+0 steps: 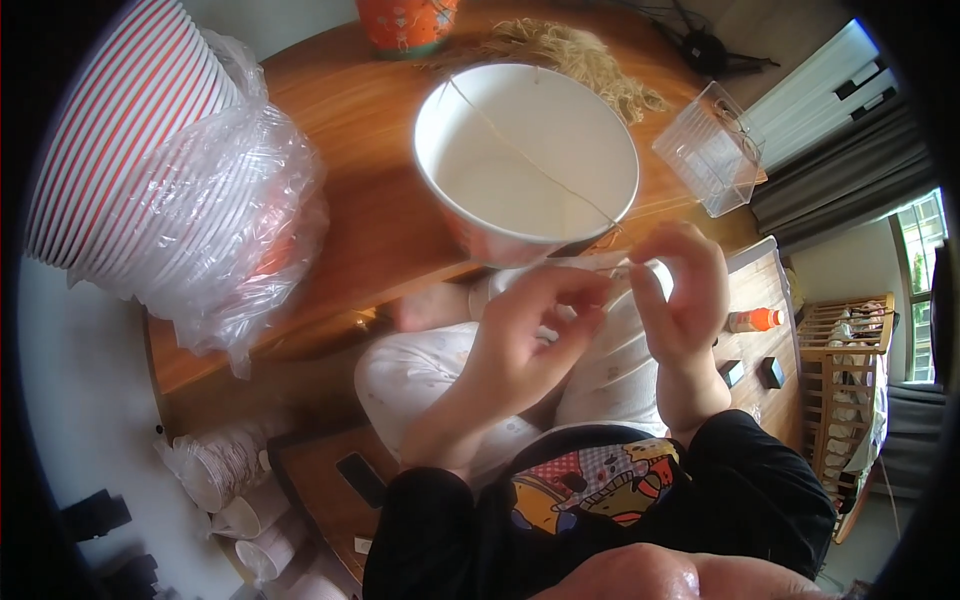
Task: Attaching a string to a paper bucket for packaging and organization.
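Observation:
On the table before me stands a white paper bucket (595, 130) with a reddish outside. A thin tan string (520, 152) stretches across its mouth and passes the near right rim. Just below that rim my two hands face each other, fingertips close together. My left hand (530, 340) is closed in a pinch, apparently on the string's end. Thumb and forefinger of my right hand (685, 295) also pinch toward the string. Motion blur softens the fingertips, and the exact hold is partly hidden.
A tall stack of striped buckets (120, 150) in a plastic bag (235, 200) lies at left. Behind are an orange bucket (405, 25), a heap of tan strings (570, 55) and a clear basket (710, 150). A bottle (757, 319) stands right; a phone (360, 480) lies lower left.

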`<state>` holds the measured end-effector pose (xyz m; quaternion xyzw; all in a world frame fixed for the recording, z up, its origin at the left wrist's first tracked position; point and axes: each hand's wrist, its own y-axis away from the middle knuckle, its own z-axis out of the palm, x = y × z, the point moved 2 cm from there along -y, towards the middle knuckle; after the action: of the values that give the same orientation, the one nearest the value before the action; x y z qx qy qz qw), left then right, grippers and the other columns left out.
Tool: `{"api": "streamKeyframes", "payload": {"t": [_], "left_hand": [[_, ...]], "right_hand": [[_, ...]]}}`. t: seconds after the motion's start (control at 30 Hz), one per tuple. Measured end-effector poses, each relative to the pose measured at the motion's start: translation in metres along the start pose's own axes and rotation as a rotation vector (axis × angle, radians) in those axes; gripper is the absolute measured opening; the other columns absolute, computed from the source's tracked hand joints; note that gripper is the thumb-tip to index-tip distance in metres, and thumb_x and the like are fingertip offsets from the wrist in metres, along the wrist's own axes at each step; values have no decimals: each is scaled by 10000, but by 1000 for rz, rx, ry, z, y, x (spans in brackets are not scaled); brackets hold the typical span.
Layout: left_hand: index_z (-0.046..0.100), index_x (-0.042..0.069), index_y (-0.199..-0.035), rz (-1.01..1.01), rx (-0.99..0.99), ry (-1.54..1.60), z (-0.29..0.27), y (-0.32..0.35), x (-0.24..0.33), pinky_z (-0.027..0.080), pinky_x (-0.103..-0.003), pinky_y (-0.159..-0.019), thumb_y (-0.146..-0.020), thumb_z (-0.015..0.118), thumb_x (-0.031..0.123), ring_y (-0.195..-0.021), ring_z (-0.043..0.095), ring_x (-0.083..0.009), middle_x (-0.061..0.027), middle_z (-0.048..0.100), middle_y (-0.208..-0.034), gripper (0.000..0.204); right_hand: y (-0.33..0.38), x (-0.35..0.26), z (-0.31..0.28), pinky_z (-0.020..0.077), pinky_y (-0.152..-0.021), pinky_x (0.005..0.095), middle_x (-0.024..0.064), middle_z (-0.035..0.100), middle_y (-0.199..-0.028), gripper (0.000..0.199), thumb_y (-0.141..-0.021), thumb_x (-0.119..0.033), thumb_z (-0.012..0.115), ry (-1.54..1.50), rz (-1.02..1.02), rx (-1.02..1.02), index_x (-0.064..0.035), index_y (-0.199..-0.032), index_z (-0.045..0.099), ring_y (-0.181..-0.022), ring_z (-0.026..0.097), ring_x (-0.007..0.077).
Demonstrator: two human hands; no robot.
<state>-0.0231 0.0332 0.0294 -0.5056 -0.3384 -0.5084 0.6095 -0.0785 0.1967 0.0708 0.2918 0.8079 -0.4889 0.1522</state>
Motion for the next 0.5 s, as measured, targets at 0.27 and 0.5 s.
{"api": "streamKeyframes", "payload": {"t": [0.27, 0.5], "left_hand": [[538, 18, -1353, 47, -169, -19, -7, 4, 3, 507, -267, -917, -909, 585, -35, -1153, 619, -179, -130, 615, -1303, 450], [400, -41, -1439, -111, -271, 523, -4, 2, -3, 385, -319, -1079, -951, 487, -18, -1333, 473, -238, -188, 520, -1401, 496]], "right_hand": [[-3, -8, -12, 479, -715, 398, 71, 671, -903, 313, -698, 14, 734, 23, -379, 15, -73, -972, 611, -824, 612, 247], [3, -15, -6, 476, -826, 371, -3, 715, -1026, 242, -807, -162, 729, 93, -621, -95, -153, -1015, 605, -901, 626, 196]]}}
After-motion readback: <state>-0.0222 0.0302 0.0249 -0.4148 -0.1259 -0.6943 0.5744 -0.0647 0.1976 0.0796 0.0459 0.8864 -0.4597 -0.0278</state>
